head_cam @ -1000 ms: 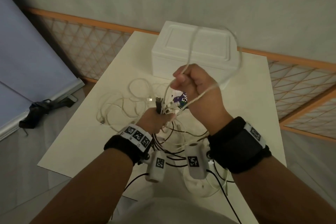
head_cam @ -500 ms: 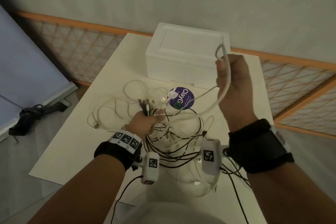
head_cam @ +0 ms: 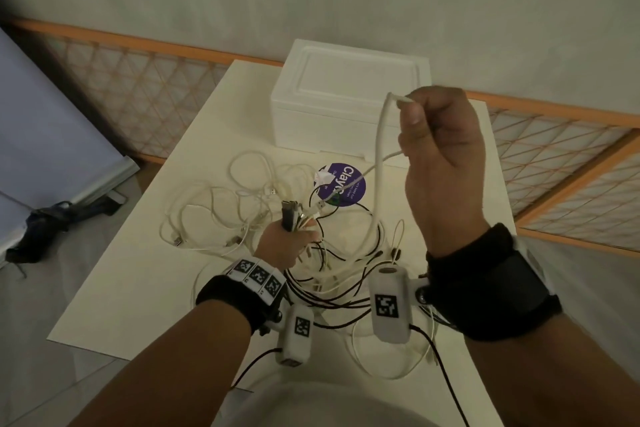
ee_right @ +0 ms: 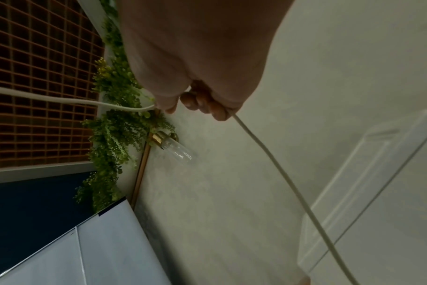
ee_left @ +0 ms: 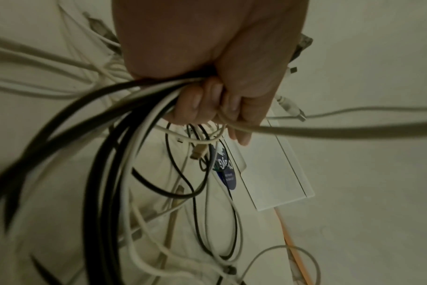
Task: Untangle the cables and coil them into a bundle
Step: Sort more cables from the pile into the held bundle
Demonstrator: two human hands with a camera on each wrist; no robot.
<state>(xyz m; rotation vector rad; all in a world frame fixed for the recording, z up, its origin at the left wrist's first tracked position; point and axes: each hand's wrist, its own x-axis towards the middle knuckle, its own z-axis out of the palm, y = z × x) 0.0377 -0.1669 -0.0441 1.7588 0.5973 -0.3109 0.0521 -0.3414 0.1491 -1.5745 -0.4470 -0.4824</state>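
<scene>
Left hand (head_cam: 284, 243) clutching cable bundle (ee_left: 124, 146) low over table (head_cam: 138, 288), right hand (head_cam: 440, 163) pinching white cable (head_cam: 379, 156) aloft

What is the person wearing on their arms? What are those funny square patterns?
Both arms are bare, with no sleeves. Each wrist has a wide black band: left wrist band, right wrist band. A small white camera pod hangs from each, marked with a black-and-white square code. The left band also carries a white strip of three such codes. Thin black wires run from the pods.
</scene>
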